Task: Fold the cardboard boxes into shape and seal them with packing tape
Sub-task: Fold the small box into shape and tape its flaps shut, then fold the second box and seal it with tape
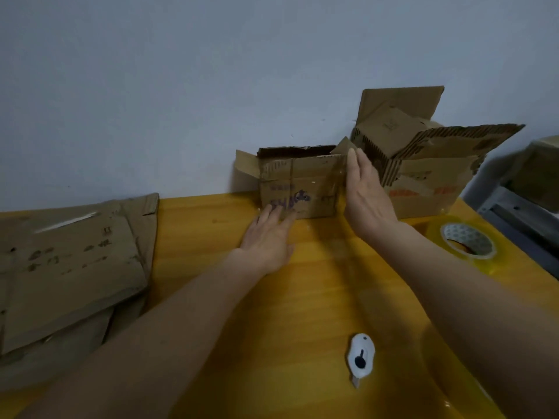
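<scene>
A small brown cardboard box (305, 182) with purple writing stands upright against the wall on the yellow table (211, 267), its top flaps open. My left hand (267, 237) lies flat, its straight fingers touching the box's lower front. My right hand (367, 192) stands upright with straight fingers pressed against the box's right side. A roll of clear packing tape (469, 241) lies flat on the table to the right. A white utility knife (360, 356) lies near the front.
A larger open box (423, 195) with torn flaps stands right behind my right hand. A pile of flattened cardboard (69, 267) covers the table's left end. A grey wall (181, 86) runs behind. Grey metal furniture (526, 201) stands at the far right.
</scene>
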A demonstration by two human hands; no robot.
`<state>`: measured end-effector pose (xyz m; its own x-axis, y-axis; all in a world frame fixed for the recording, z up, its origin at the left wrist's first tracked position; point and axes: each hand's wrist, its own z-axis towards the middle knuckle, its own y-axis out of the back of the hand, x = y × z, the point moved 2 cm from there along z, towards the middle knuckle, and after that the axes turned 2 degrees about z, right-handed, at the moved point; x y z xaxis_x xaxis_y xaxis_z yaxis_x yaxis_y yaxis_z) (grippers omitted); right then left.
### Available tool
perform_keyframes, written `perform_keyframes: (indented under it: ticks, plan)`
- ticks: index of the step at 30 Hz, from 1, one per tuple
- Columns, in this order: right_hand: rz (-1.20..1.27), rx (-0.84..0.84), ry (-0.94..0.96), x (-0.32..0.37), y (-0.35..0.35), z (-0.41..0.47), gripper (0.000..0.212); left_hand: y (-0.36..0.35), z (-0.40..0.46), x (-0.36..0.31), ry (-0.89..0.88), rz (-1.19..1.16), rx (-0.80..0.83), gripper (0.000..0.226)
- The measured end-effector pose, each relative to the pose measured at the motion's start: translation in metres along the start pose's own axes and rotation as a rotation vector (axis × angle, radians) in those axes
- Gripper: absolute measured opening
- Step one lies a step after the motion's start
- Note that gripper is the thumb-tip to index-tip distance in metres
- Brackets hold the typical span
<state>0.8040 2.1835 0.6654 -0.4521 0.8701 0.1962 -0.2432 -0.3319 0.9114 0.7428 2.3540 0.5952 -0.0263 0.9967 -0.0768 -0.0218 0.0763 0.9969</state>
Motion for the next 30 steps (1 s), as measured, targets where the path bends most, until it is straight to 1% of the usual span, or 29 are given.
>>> perform_keyframes:
  ticks: [2,4,6,8,9,11,13,14,16,17,18,20,22,25,26,28,29,30]
  plan:
    - [-0.062,-0.089,0.07,0.017,0.004,-0.009,0.088,0.006,-0.021,0.015,0.008,0.004,-0.022,0.061]
    - [-0.094,-0.064,0.18,0.044,0.0,-0.022,0.075,0.015,-0.051,0.036,0.033,0.003,-0.063,0.053]
    - [-0.086,0.059,0.281,0.081,-0.011,-0.036,0.057,0.024,-0.088,0.062,0.093,0.003,-0.105,0.05]
    - [-0.035,0.272,0.343,0.124,-0.03,-0.05,0.043,0.031,-0.13,0.095,0.184,0.0,-0.119,0.05]
    - [-0.009,0.374,0.36,0.147,-0.038,-0.058,0.039,0.033,-0.153,0.113,0.244,-0.017,-0.125,0.051]
    - [0.071,0.498,0.341,0.198,-0.053,-0.074,0.045,0.035,-0.201,0.15,0.391,-0.037,-0.141,0.051]
    - [0.197,0.561,0.271,0.246,-0.065,-0.089,0.054,0.033,-0.249,0.186,0.564,-0.016,-0.103,0.058]
    - [0.298,0.596,0.229,0.268,-0.07,-0.097,0.056,0.03,-0.272,0.202,0.648,-0.026,-0.075,0.061]
    - [0.583,0.662,0.104,0.304,-0.08,-0.109,0.051,0.023,-0.309,0.227,0.747,-0.086,-0.029,0.065]
    - [0.7,0.657,0.016,0.315,-0.083,-0.113,0.046,0.02,-0.323,0.235,0.748,-0.109,-0.015,0.065]
    - [0.776,0.609,-0.088,0.322,-0.086,-0.114,0.04,0.016,-0.333,0.24,0.732,-0.122,-0.01,0.065]
    - [0.828,0.469,-0.315,0.326,-0.089,-0.114,0.031,0.01,-0.346,0.246,0.702,-0.131,-0.023,0.064]
    - [0.853,0.391,-0.467,0.326,-0.086,-0.116,0.02,0.005,-0.352,0.25,0.688,-0.131,-0.045,0.066]
    - [0.974,0.398,-0.557,0.325,-0.076,-0.12,0.016,0.003,-0.353,0.247,0.692,-0.127,-0.088,0.072]
    - [1.066,0.427,-0.582,0.325,-0.071,-0.123,0.014,0.005,-0.351,0.244,0.707,-0.148,-0.114,0.077]
    - [1.302,0.481,-0.636,0.323,-0.056,-0.13,0.017,0.012,-0.343,0.234,0.739,-0.234,-0.195,0.093]
    - [1.413,0.497,-0.652,0.321,-0.046,-0.133,0.017,0.018,-0.338,0.228,0.726,-0.263,-0.243,0.101]
    - [1.5,0.501,-0.647,0.316,-0.034,-0.135,0.016,0.024,-0.332,0.221,0.679,-0.252,-0.289,0.105]
